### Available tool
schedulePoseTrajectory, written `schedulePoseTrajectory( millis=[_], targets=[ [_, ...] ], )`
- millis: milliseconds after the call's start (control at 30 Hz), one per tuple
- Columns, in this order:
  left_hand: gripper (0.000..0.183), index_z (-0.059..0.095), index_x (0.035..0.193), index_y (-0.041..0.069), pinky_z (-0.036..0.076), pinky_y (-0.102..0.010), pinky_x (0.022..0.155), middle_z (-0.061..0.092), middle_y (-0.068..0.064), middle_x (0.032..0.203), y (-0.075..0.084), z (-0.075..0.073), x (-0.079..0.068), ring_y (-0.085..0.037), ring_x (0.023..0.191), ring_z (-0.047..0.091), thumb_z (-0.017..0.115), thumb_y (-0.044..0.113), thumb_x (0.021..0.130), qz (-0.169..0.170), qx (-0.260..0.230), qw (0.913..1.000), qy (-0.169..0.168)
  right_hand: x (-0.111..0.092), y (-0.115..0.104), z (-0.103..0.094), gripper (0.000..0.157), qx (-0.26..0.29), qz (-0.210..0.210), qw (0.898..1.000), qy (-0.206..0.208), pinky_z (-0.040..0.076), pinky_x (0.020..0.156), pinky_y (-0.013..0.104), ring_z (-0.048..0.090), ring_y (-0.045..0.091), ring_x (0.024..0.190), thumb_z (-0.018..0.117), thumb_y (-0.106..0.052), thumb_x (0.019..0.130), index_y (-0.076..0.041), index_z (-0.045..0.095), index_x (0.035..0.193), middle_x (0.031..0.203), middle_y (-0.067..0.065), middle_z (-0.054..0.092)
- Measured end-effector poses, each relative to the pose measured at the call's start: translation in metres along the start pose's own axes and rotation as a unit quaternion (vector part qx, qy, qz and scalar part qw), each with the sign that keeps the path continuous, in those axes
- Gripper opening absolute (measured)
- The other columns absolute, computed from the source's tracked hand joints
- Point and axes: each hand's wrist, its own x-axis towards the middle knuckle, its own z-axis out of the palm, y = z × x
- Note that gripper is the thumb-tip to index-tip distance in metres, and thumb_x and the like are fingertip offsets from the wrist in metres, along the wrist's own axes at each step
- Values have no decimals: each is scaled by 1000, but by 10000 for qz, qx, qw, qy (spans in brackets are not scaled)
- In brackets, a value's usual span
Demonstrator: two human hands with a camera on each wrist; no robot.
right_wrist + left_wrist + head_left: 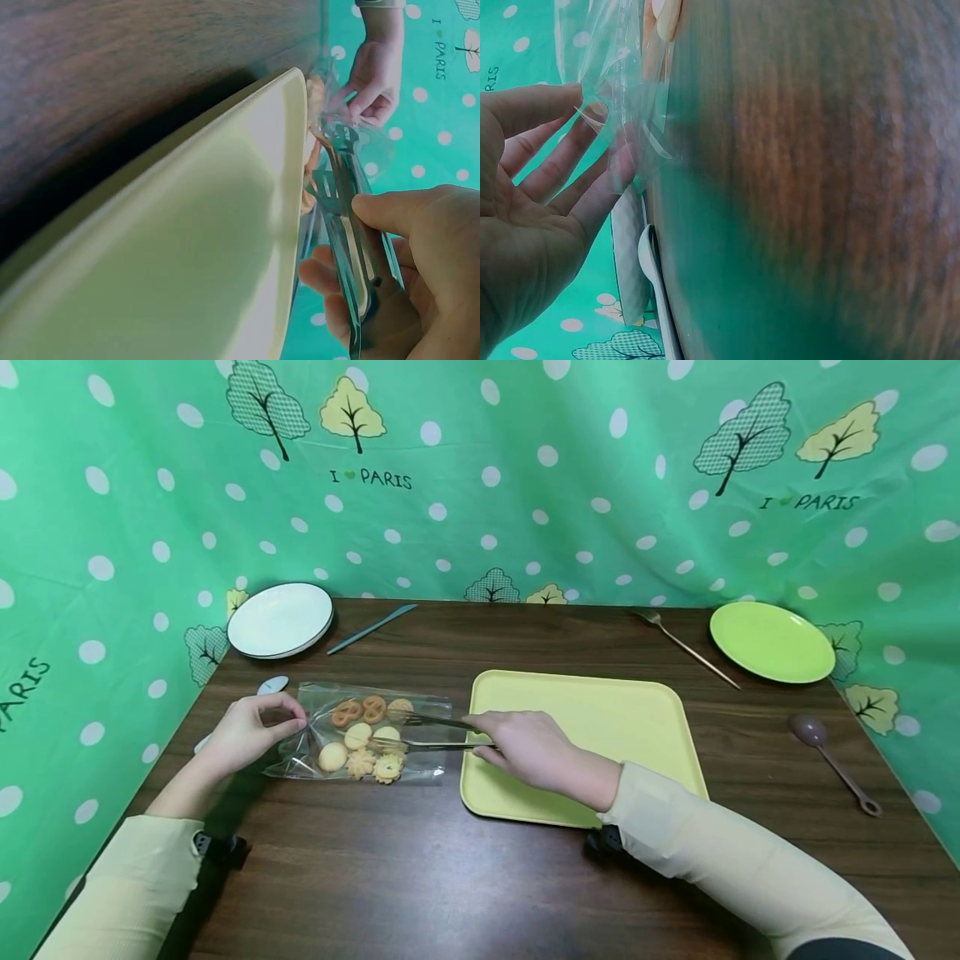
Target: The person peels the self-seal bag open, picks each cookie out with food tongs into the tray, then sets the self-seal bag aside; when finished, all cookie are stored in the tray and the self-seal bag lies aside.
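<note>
A clear plastic bag [431, 767] of assorted cookies [357, 736] lies on the table, pretzel-shaped ones among the round and flower-shaped ones. With thumb and fingertips my left hand [251, 731] pinches the bag's left edge; the left wrist view shows the thin film [622, 82] bunched at the fingertips. My right hand [532, 747] grips metal tongs [442, 746] from the right. Their arms stand apart and the tips overlap the cookies at the bag's right half; I cannot tell whether a cookie is between them. Beneath the right hand lies a yellow tray [600, 702].
White bowls or plates [281, 620] and a blue knife [371, 629] lie at the back left. A white spoon [272, 685] is partly hidden behind the left hand. To the right are a fork [693, 652], a green plate [772, 642] and a brown spoon [832, 764].
</note>
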Motion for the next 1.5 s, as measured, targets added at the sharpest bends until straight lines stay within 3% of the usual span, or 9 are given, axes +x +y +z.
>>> schedulePoseTrajectory(
  millis=[267,700,1067,1300,1500],
  targets=[
    [4,67,89,13,48,-22,70,67,-4,91,2,-1,-1,-10,85,61,68,17,88,-16,11,10000,-33,6,-1,2,40,-256,-249,9994,46,51,57,35,67,15,92,63,-28,91,-16,58,129,117,-1,67],
    [8,68,91,12,48,-22,69,67,-4,92,1,-2,0,-9,85,60,68,19,88,-39,69,10000,-52,-5,6,1,39,-54,-179,9996,189,52,62,36,67,15,89,63,-27,91,-16,58,128,115,-1,68],
    [10,68,92,13,47,-23,69,67,-5,92,2,-1,0,-9,84,60,69,22,88,-119,-2,9999,-31,-42,25,-16,39,-5,52,9981,620,50,60,36,65,11,78,67,-26,89,-17,60,126,108,1,70],
    [8,68,91,13,48,-23,68,67,-4,91,1,1,0,-8,83,60,69,20,88,-35,-6,10000,20,-76,49,-25,41,-33,515,9948,876,47,55,34,62,10,71,68,-25,88,-16,60,126,101,3,71],
    [8,68,92,12,48,-23,67,67,-6,92,3,0,-1,-9,82,61,70,19,87,-86,-58,9999,31,-94,70,-28,39,-235,912,9906,990,46,53,37,63,15,71,68,-22,87,-16,61,125,101,6,71]
  ],
)
